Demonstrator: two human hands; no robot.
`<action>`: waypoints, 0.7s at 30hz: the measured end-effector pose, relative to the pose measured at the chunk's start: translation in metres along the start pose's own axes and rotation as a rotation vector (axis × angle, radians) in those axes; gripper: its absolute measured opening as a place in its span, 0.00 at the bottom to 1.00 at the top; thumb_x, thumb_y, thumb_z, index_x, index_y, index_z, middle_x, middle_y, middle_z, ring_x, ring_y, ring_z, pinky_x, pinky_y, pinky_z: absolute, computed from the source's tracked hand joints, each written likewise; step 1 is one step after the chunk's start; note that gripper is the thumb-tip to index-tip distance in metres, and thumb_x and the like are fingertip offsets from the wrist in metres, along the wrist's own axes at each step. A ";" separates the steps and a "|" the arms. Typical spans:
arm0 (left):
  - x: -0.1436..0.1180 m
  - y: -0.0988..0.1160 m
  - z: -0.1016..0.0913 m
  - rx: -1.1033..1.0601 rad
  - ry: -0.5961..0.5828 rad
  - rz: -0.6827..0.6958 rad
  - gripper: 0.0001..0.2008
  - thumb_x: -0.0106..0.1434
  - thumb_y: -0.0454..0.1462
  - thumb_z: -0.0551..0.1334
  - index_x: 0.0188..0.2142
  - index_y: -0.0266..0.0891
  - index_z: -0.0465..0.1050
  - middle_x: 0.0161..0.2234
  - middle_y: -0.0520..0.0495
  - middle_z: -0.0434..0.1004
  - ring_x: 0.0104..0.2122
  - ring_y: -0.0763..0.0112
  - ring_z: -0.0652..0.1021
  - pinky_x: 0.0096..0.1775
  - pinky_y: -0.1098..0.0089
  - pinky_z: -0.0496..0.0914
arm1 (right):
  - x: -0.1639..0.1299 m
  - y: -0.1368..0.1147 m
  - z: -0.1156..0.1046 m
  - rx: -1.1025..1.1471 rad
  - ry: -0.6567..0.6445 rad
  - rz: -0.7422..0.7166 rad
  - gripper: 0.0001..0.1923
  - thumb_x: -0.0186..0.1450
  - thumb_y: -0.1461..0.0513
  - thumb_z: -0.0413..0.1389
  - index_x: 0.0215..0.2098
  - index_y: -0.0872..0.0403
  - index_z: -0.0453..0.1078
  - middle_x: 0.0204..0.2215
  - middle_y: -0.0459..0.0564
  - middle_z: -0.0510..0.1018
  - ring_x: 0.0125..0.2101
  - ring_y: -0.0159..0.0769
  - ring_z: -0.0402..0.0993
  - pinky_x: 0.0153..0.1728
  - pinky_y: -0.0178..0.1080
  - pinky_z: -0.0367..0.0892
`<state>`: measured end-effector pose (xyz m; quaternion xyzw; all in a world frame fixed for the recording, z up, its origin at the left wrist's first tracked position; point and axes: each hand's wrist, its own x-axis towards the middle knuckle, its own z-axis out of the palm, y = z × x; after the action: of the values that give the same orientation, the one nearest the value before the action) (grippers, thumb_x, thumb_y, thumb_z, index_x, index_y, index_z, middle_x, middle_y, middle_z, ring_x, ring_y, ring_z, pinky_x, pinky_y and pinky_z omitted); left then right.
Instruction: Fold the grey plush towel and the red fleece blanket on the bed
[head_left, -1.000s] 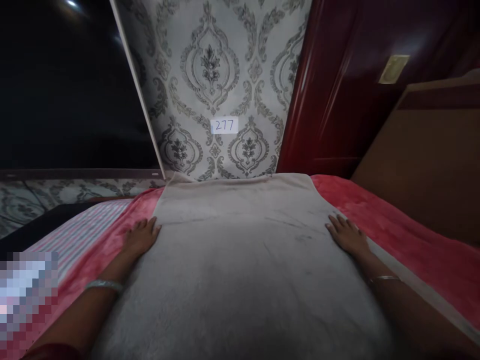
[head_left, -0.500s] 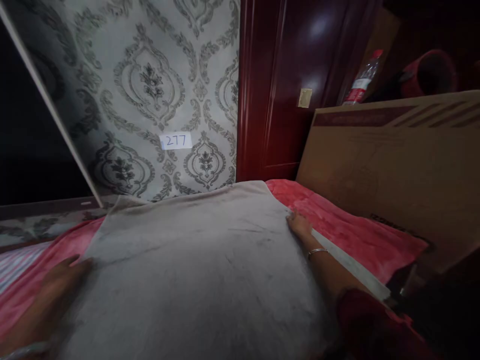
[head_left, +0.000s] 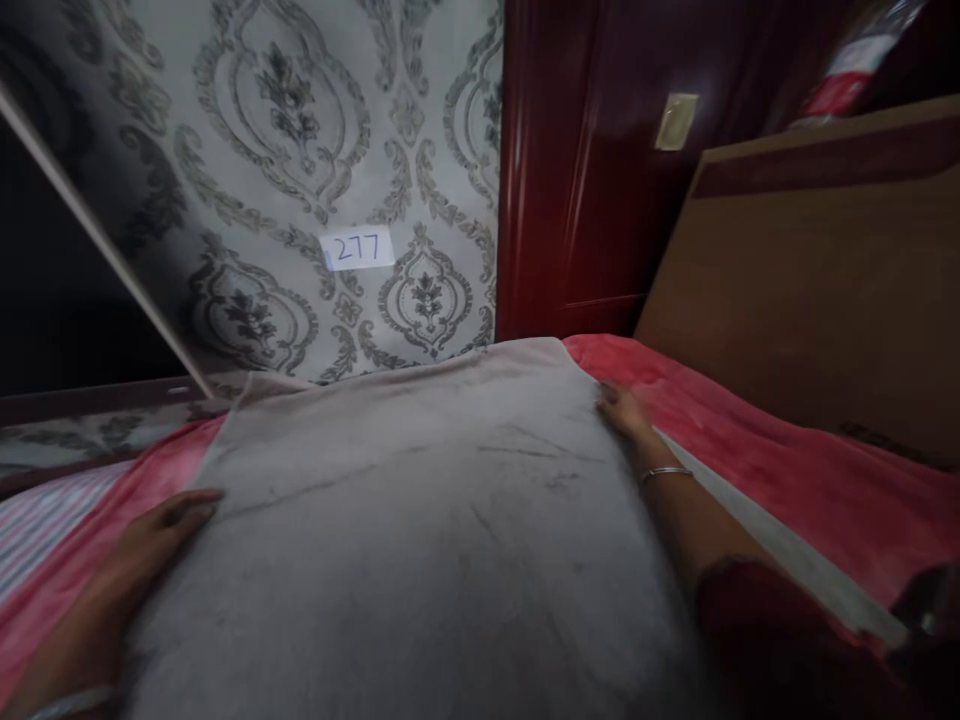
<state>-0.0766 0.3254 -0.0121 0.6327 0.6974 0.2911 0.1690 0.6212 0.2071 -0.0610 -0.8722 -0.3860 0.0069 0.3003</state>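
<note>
A large grey-beige towel (head_left: 420,520) lies spread flat over a red blanket (head_left: 750,440) on a bed. My left hand (head_left: 169,520) rests flat on the towel's left edge, fingers spread and pointing right. My right hand (head_left: 622,408) reaches far forward and lies on the towel's right edge near its far corner. Each wrist wears a thin bangle. Neither hand holds anything.
Patterned grey wallpaper with a white label reading 277 (head_left: 358,248) stands behind the bed. A dark red door (head_left: 585,180) is to its right. A brown cardboard box (head_left: 817,290) leans along the right side. A striped sheet (head_left: 37,520) shows at the left.
My right hand has slid forward along the towel's right edge toward the far corner. The view has swung to the right, and my left hand now lies nearer to me on the left edge.
</note>
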 end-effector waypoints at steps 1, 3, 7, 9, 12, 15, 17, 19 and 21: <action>-0.003 0.005 -0.001 -0.031 -0.028 -0.016 0.21 0.46 0.51 0.61 0.36 0.47 0.79 0.37 0.50 0.83 0.41 0.54 0.80 0.42 0.61 0.74 | 0.000 0.002 0.005 0.020 0.004 -0.007 0.29 0.65 0.60 0.52 0.64 0.52 0.66 0.56 0.56 0.76 0.54 0.48 0.73 0.54 0.47 0.68; -0.007 0.010 -0.002 -0.082 -0.072 -0.052 0.22 0.44 0.49 0.62 0.38 0.44 0.79 0.37 0.48 0.82 0.43 0.52 0.79 0.44 0.60 0.73 | -0.002 0.007 0.013 0.060 0.022 -0.020 0.27 0.64 0.59 0.51 0.62 0.50 0.69 0.55 0.54 0.77 0.53 0.48 0.74 0.54 0.49 0.68; -0.013 0.009 -0.003 -0.133 -0.057 -0.052 0.22 0.46 0.49 0.64 0.40 0.44 0.79 0.40 0.49 0.82 0.47 0.51 0.77 0.49 0.59 0.71 | -0.002 0.014 0.020 0.152 0.083 -0.037 0.26 0.64 0.60 0.50 0.59 0.52 0.72 0.51 0.56 0.79 0.50 0.48 0.75 0.51 0.48 0.70; -0.016 0.007 -0.004 -0.161 -0.012 -0.053 0.21 0.48 0.48 0.63 0.40 0.44 0.79 0.41 0.49 0.82 0.49 0.52 0.77 0.52 0.58 0.70 | 0.001 0.017 0.020 0.209 0.116 -0.053 0.26 0.64 0.60 0.49 0.59 0.55 0.72 0.51 0.57 0.79 0.50 0.47 0.76 0.50 0.47 0.71; -0.019 0.007 -0.006 -0.160 0.011 -0.045 0.21 0.49 0.47 0.61 0.42 0.42 0.78 0.44 0.48 0.81 0.50 0.53 0.76 0.54 0.59 0.68 | 0.006 0.022 0.019 0.382 0.179 -0.074 0.26 0.63 0.61 0.49 0.57 0.59 0.72 0.50 0.57 0.80 0.49 0.45 0.76 0.51 0.45 0.70; -0.019 0.008 -0.005 -0.093 -0.056 -0.034 0.25 0.49 0.49 0.62 0.45 0.42 0.78 0.44 0.47 0.81 0.48 0.52 0.77 0.52 0.58 0.70 | 0.011 0.027 0.016 0.532 0.174 -0.088 0.26 0.62 0.61 0.51 0.56 0.59 0.73 0.49 0.55 0.80 0.49 0.44 0.76 0.52 0.46 0.69; -0.016 0.010 -0.004 -0.046 -0.091 0.012 0.26 0.47 0.50 0.63 0.44 0.42 0.79 0.43 0.46 0.82 0.47 0.51 0.78 0.51 0.58 0.71 | 0.012 0.029 0.013 0.524 0.117 -0.116 0.26 0.61 0.61 0.52 0.56 0.58 0.73 0.50 0.55 0.80 0.50 0.44 0.75 0.54 0.46 0.68; -0.013 0.011 -0.002 -0.010 -0.087 0.077 0.25 0.44 0.49 0.63 0.41 0.42 0.80 0.43 0.45 0.82 0.48 0.50 0.77 0.52 0.58 0.70 | 0.013 0.028 0.010 0.464 0.054 -0.162 0.26 0.60 0.63 0.52 0.56 0.56 0.74 0.51 0.54 0.79 0.52 0.45 0.74 0.56 0.47 0.67; -0.012 0.014 -0.001 -0.001 -0.075 0.073 0.24 0.43 0.48 0.63 0.39 0.41 0.80 0.42 0.44 0.83 0.48 0.50 0.77 0.53 0.58 0.70 | 0.012 0.025 0.009 0.395 0.000 -0.217 0.26 0.59 0.64 0.53 0.55 0.55 0.74 0.53 0.53 0.79 0.54 0.46 0.73 0.58 0.49 0.65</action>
<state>-0.0643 0.3143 -0.0040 0.6683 0.6668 0.2732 0.1846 0.6446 0.2064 -0.0788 -0.7500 -0.4686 0.0502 0.4641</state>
